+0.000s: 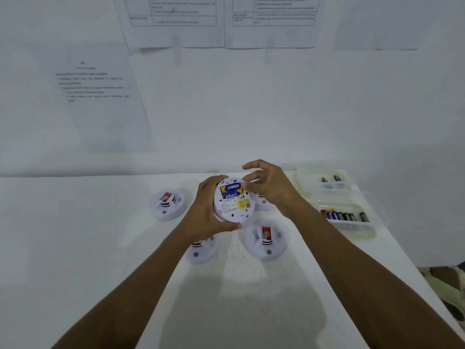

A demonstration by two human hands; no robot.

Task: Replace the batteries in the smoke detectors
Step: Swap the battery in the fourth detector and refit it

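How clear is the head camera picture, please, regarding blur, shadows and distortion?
Head view: soft throughout; the wall papers lean with wide-angle distortion, print unreadable. Head view: arms throw a grey shadow on the table near the bottom edge. Head view: the held smoke detector is sharpest, its blue batteries visible.

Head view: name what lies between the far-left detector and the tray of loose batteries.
The head view shows the left hand gripping an upturned detector, the right hand at its batteries, another detector half-hidden behind.

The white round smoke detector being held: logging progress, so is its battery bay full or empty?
Full: two blue-and-yellow batteries lie side by side in the uncovered bay of the white round smoke detector.
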